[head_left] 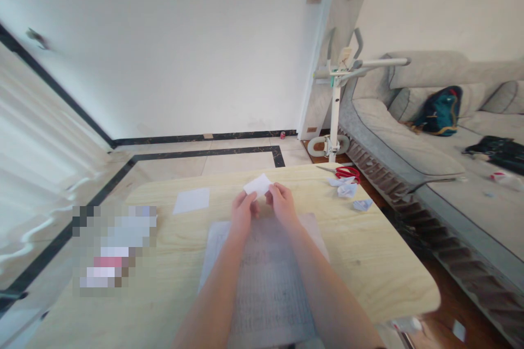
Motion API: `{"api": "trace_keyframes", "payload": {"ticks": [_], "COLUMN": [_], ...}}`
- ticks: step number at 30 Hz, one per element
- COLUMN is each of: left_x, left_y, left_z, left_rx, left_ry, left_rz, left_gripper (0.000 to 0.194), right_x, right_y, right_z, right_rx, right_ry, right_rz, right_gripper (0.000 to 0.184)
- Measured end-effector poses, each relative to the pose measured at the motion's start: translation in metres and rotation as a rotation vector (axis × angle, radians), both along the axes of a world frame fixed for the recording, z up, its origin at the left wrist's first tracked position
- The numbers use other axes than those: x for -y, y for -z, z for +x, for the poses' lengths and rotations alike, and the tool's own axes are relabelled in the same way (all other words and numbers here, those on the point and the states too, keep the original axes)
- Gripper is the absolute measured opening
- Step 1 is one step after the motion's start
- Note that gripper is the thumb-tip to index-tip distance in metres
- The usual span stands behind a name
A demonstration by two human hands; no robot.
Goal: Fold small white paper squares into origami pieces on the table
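Observation:
Between my two hands is a small white piece of paper [259, 184], raised above the far middle of the table. My left hand [244, 210] pinches its left lower edge, and my right hand [281, 202] grips the right side with fingers curled. Whether the paper is folded I cannot tell. Below my forearms lies a large printed sheet [270, 278], its text too blurred to read. Left of my left hand a flat white sheet of paper [191, 200] rests on the wooden table [360, 267].
Red-handled scissors [347, 174] lie at the far right of the table, beside crumpled paper pieces [347, 190] and a folded bluish paper [362, 205]. A blurred-out object [118, 248] sits at the left edge. Beyond the table's right side stand exercise equipment [335, 103] and a grey sofa [413, 147].

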State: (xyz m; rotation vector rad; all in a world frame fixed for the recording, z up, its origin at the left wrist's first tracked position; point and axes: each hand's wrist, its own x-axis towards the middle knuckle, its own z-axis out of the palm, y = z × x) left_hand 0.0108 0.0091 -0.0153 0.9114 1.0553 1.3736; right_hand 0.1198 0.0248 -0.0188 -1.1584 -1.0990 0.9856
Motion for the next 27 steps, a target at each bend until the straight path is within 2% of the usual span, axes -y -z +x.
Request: {"api": "trace_keyframes", "payload": {"ticks": [9,13,21,27], "left_x": [0.0,0.001,0.004,0.003], "left_y": [-0.003,-0.005,-0.013,-0.014], "left_z": [0.001,0.0,-0.003,-0.004], "left_rx": [0.029,-0.062,-0.287,-0.274], "left_ry": [-0.044,-0.123,-0.126,-0.107], "left_rz": [-0.043,-0.007,0.085,0.07], "left_gripper": [0.023,0.028,0.038,0.032], "right_x": [0.002,0.002,0.001,-0.001], "right_y": [-0.004,-0.003,-0.002,0.0], "right_z": [-0.001,-0.001,0.0,0.002], "right_rx": [-0.045,-0.061,-0.09,-0.044], "right_ry": [-0.009,-0.029,-0.005,0.034], "right_rz": [-0.005,-0.016,-0.025,-0.015], "right_gripper": [0.031,0.029,0.031,0.032]}}
